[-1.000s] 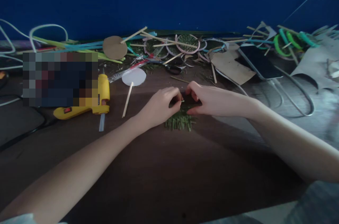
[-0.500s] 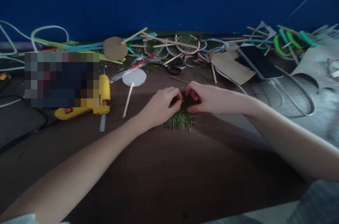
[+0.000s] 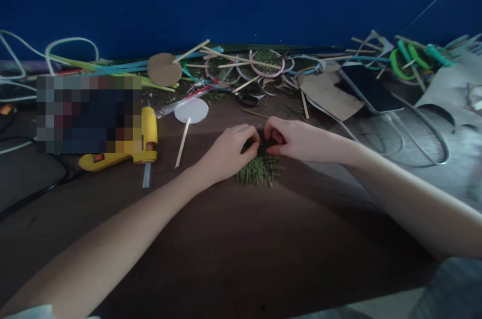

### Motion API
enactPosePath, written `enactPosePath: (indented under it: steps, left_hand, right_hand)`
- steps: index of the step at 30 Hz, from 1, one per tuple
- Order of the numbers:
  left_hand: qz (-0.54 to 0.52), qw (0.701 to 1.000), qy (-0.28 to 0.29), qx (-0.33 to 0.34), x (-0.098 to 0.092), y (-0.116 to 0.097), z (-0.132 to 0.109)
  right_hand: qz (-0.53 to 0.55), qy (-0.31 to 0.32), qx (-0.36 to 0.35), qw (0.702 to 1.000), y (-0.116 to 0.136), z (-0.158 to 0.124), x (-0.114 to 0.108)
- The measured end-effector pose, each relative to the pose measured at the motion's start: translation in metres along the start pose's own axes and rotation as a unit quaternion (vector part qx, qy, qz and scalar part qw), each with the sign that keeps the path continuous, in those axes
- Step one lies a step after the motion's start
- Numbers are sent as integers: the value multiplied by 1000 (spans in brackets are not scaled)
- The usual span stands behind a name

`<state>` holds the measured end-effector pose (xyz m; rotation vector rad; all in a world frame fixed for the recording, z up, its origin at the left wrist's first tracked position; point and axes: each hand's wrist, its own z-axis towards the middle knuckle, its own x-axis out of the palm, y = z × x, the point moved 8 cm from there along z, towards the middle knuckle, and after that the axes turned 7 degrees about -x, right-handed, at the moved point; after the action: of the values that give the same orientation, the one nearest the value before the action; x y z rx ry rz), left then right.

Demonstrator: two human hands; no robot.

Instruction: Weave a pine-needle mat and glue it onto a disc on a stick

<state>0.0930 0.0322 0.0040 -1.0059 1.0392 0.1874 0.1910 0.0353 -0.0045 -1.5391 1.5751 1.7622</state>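
A small woven piece of green grass strips (image 3: 259, 171) with frayed ends lies flat on the dark table. My left hand (image 3: 235, 153) curls over its upper left part, fingertips and thumb closing on the weave. Opposite it, my right hand (image 3: 288, 138) is curled in a pinch above the upper right edge. Whatever thin strip sits in the right fingertips is too small to make out. The hands are close together but apart, and hide the far side of the weave.
A yellow glue gun (image 3: 149, 128) lies left, with a white disc on a stick (image 3: 191, 110) beside it. Behind are scissors (image 3: 248, 100), a cardboard disc (image 3: 164, 69), several ringed woven pieces (image 3: 267, 63) and cardboard scraps (image 3: 331, 93). A phone (image 3: 371, 88) with a cable lies right.
My right thumb and fingers have shifted very slightly, showing a bit more of the weave's right edge. My left hand stays in nearly the same place.
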Motion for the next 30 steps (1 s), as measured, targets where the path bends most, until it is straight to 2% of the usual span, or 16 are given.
enactPosePath:
  steps: [5,12,20,30]
  left_hand:
    - [25,1000,9,-7,2,2,1]
    - [31,999,15,0,3,0,-1]
    - [21,1000,4,8,5,1,-2]
    - [23,1000,5,3,4,0,-2]
  right_hand:
    - [-2,-35,-42,998,6,2,-6]
    - [37,-39,-29,998,9,-1,-16]
    - [95,-23,-38,994,7,-3,-21]
    - [99,1,-21,995,1,-2,-20]
